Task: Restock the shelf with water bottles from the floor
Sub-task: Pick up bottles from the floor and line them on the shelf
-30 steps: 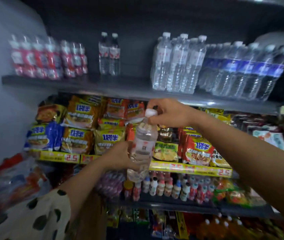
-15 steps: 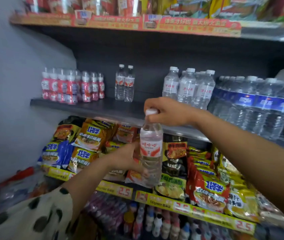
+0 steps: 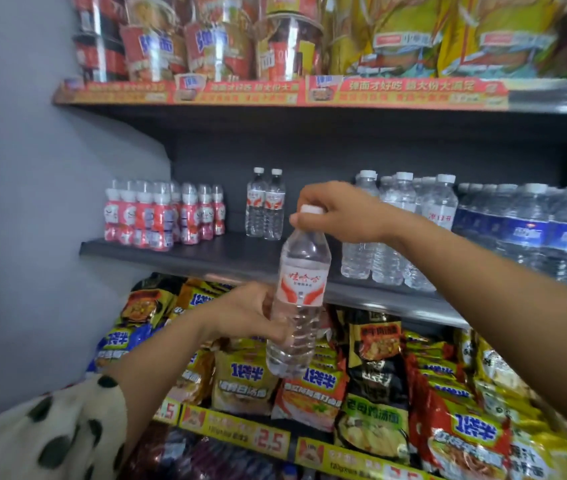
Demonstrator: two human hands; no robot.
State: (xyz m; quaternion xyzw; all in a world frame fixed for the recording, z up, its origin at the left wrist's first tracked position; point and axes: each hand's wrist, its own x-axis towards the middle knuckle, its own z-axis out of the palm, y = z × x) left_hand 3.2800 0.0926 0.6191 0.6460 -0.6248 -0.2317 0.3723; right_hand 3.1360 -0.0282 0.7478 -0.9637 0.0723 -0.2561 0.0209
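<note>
A big dark metal shelf [image 3: 206,252] runs across the middle of the frame, and its right end is cut off by the edge. Below it, in the lower half, lie many yellow, red and blue noodle packets [image 3: 240,379]; the ones at the bottom right are blurry. At the top stand red noodle cups [image 3: 219,46] and yellow snack bags [image 3: 406,32], with their tops cut off. At the right of the shelf stand clear water bottles with blue labels [image 3: 531,233], partly hidden behind the right arm. Next to them are clear bottles with white caps [image 3: 403,199]. At the left of the shelf stands a row of small red and white drink bottles [image 3: 161,216]. Two small clear bottles with red labels [image 3: 264,206] stand near the back of the shelf.

In the middle of the frame a clear plastic water bottle with a red and white label [image 3: 297,299] hangs upright in the air, in front of the shelf's edge. The right hand [image 3: 341,213] pinches its white cap from above with curled fingers. The left hand [image 3: 247,313] wraps around its lower part; its fingers behind the bottle are hidden. A cream sleeve with dark spots [image 3: 50,434] fills the lower left corner.
</note>
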